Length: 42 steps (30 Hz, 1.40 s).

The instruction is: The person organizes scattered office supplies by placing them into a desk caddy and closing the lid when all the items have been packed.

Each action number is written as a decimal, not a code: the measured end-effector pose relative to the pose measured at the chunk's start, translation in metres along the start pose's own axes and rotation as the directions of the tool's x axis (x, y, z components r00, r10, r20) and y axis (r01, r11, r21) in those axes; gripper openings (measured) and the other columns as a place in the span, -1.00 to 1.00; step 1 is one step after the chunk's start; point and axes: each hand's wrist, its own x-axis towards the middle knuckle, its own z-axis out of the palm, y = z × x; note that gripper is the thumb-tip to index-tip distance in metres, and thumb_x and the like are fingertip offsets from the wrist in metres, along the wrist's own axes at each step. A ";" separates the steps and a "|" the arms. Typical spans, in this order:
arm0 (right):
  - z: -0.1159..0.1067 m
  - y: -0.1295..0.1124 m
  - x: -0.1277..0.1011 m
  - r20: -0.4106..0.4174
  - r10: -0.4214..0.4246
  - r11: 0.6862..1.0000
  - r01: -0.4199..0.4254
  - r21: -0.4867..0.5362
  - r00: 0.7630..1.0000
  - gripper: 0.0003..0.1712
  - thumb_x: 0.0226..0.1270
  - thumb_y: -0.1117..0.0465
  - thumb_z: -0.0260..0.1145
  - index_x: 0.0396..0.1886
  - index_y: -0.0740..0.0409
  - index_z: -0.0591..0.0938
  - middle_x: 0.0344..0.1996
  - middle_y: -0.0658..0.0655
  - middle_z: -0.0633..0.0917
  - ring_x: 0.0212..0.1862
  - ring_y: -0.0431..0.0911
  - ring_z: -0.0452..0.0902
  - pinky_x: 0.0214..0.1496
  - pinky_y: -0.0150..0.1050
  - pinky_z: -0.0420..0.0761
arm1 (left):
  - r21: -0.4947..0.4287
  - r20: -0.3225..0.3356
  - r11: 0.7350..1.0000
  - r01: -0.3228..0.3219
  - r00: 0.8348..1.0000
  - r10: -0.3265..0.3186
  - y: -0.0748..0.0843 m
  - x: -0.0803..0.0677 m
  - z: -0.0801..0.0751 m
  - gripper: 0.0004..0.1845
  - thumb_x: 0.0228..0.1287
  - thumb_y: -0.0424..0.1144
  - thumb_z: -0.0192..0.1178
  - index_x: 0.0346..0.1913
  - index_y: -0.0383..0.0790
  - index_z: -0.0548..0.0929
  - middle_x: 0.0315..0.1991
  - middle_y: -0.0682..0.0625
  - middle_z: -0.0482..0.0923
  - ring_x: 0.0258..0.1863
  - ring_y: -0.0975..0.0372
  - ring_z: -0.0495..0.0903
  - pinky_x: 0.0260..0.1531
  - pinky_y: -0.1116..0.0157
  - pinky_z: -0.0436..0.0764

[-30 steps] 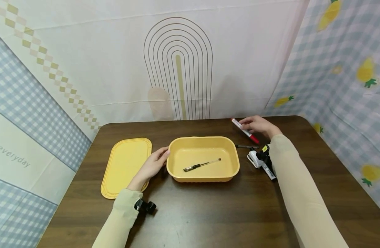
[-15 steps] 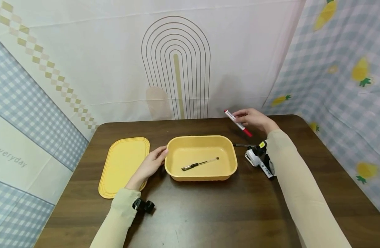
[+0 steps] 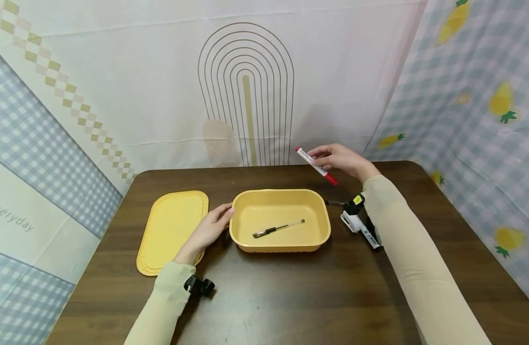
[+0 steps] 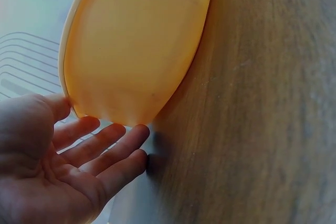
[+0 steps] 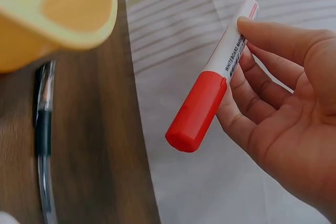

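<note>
In the head view a yellow plastic bin (image 3: 279, 245) sits mid-table. A black gel pen (image 3: 278, 228) lies inside it. My left hand (image 3: 207, 233) is at the bin's left end; in the left wrist view relaxed fingers (image 4: 100, 145) touch the outer wall, with the thumb at the rim. Above the table behind the bin's right end, my right hand (image 3: 339, 159) pinches a whiteboard marker (image 5: 226, 51) between thumb and fingers. Its barrel is white, and its red cap points down toward the bin's right side.
A yellow lid (image 3: 173, 225) lies flat left of the bin. To the right are a white stapler-like item (image 3: 352, 221), a white-and-black marker (image 3: 370, 237) and another pen (image 5: 44, 135), partly covered by the right wrist camera (image 3: 354, 203). A fabric backdrop (image 3: 160, 96) stands behind the table.
My right hand has lifted the whiteboard marker off the tabletop area and carried it left, toward the bin. The left hand stays at the bin's left end.
</note>
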 end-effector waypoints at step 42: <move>0.052 -0.049 -0.001 0.216 -0.127 0.983 0.152 -0.106 0.968 -0.59 0.42 0.27 0.33 0.22 0.24 0.63 -0.03 0.18 0.67 -0.11 -0.05 0.53 -0.13 -0.25 0.59 | -0.055 0.008 0.998 -0.002 1.000 0.003 -0.001 0.002 0.001 -0.48 0.63 -0.14 -0.03 0.46 -0.38 0.34 0.33 -0.29 0.45 0.28 -0.01 0.49 0.21 0.08 0.54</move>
